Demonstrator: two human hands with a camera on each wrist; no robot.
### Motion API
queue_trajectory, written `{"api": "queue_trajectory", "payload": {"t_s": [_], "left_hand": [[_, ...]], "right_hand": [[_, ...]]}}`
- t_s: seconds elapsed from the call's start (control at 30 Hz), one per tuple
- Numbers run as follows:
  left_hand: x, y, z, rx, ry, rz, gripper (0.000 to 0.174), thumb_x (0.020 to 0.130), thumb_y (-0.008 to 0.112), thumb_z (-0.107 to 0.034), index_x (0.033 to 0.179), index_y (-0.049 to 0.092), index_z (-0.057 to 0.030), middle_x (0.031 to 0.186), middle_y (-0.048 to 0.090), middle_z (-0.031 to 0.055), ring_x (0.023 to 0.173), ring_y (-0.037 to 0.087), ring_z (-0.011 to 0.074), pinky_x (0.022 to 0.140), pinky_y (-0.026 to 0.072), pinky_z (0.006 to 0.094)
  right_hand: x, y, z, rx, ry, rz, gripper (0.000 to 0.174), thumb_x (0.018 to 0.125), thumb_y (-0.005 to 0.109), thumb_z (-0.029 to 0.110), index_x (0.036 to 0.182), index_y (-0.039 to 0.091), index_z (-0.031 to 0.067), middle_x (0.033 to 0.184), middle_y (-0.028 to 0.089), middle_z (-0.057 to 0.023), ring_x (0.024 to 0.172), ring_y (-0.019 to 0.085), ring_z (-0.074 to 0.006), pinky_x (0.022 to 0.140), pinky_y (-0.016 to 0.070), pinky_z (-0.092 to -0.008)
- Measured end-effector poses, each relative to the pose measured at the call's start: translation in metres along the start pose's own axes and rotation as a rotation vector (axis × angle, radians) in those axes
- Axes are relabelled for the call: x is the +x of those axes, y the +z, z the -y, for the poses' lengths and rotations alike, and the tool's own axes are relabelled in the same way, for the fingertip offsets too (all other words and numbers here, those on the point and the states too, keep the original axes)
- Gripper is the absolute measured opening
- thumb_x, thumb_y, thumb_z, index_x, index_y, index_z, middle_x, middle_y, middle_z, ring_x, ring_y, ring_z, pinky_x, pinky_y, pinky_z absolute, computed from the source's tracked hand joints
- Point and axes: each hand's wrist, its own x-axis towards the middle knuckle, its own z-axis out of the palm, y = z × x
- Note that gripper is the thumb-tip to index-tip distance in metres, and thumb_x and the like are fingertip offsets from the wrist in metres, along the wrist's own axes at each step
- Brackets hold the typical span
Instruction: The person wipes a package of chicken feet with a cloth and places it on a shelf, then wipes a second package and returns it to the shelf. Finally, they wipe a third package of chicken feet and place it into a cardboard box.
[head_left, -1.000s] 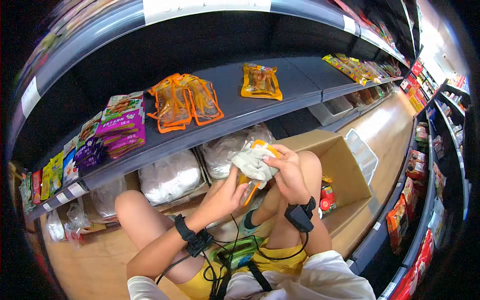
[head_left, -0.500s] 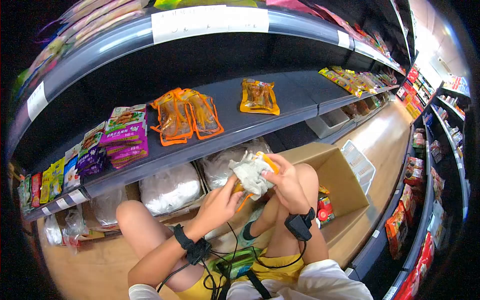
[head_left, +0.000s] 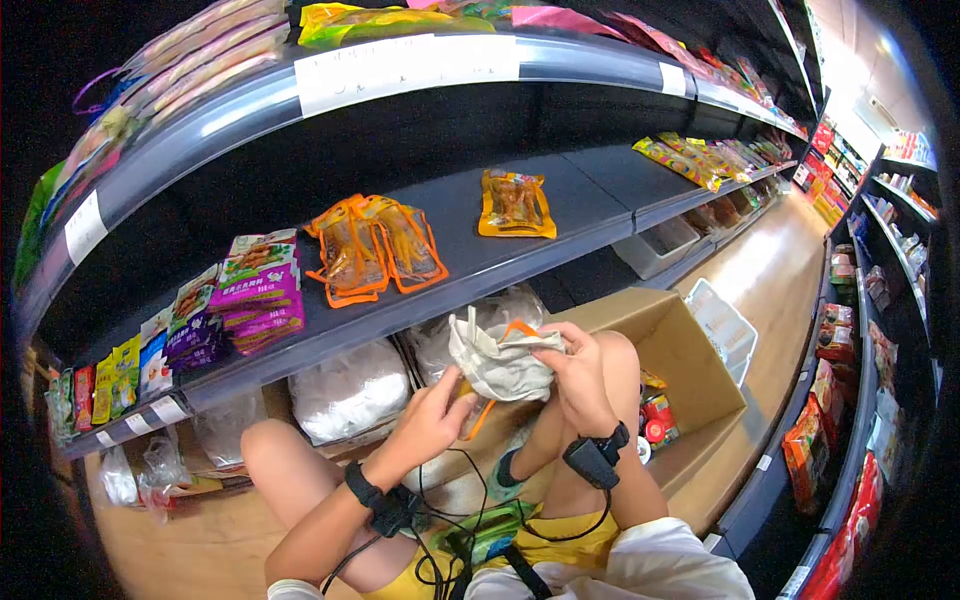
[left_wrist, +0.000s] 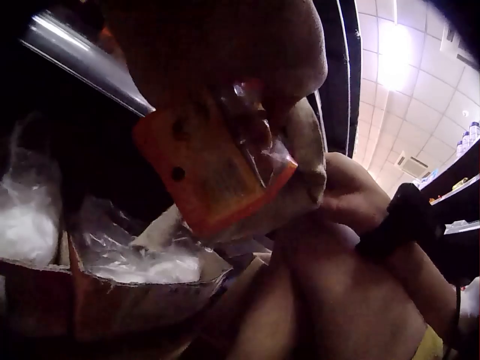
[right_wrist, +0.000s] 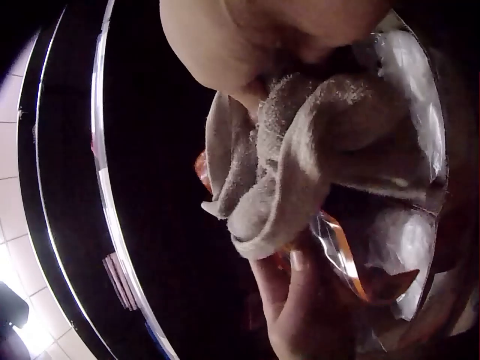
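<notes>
In front of the knees, my left hand [head_left: 430,420] pinches an orange-edged snack packet [left_wrist: 199,169], its clear window and orange back showing in the left wrist view. A crumpled pale grey cloth [head_left: 505,368] covers much of the packet in the head view; orange edges stick out above and below it. My right hand [head_left: 580,378] grips the cloth by its right side, thumb on top. From the right wrist, the towel-like cloth [right_wrist: 292,161] hangs in thick folds over the packet, close to the left hand's fingertips.
On the shelf [head_left: 590,190] lie two orange-trimmed packets [head_left: 375,250], a yellow packet [head_left: 515,205] and purple packets [head_left: 260,295]. Below sit boxes with clear plastic bags [head_left: 350,385]. An open cardboard box [head_left: 690,370] with red items stands right of the knee, beside a white basket [head_left: 722,330].
The cloth has shifted and spread over the packet between the hands, now hiding more of its middle. Both hands keep their hold; the head view has tilted up slightly.
</notes>
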Motion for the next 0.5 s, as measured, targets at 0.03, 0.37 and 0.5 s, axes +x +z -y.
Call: {"api": "queue_trajectory", "payload": {"t_s": [0.03,0.37,0.5], "left_hand": [[0.001,-0.001,0.001,0.004,-0.025,0.023,0.037,0.092,0.052,-0.014,0.127,0.045,-0.0037,0.066,0.058,0.0109,0.058,0.059,0.0191,0.057,0.0453,0.0349],[0.006,0.002,0.024,-0.420,-0.032,0.026,0.039,0.092,0.055,-0.010,0.128,0.046,0.0012,0.103,0.062,0.0057,0.094,0.058,0.0121,0.084,0.0464,0.0277],[0.006,0.004,0.019,-0.504,-0.045,-0.014,0.039,0.090,0.057,-0.006,0.127,0.046,0.0025,0.113,0.060,0.0065,0.101,0.057,0.0133,0.092,0.0441,0.0284]], "right_hand": [[0.002,-0.001,0.001,0.014,-0.033,-0.034,0.022,0.081,0.059,-0.009,0.103,0.058,-0.0021,0.096,0.065,-0.0093,0.087,0.063,-0.0142,0.080,0.0499,-0.0262],[-0.002,0.015,0.001,0.222,-0.013,0.065,0.030,0.091,0.054,0.003,0.119,0.052,-0.0049,0.114,0.061,-0.0114,0.102,0.060,-0.0177,0.089,0.0474,-0.0310],[-0.013,0.025,-0.014,-0.002,0.128,0.319,0.032,0.088,0.064,0.010,0.116,0.055,-0.0046,0.110,0.061,-0.0071,0.097,0.058,-0.0116,0.086,0.0477,-0.0282]]}}
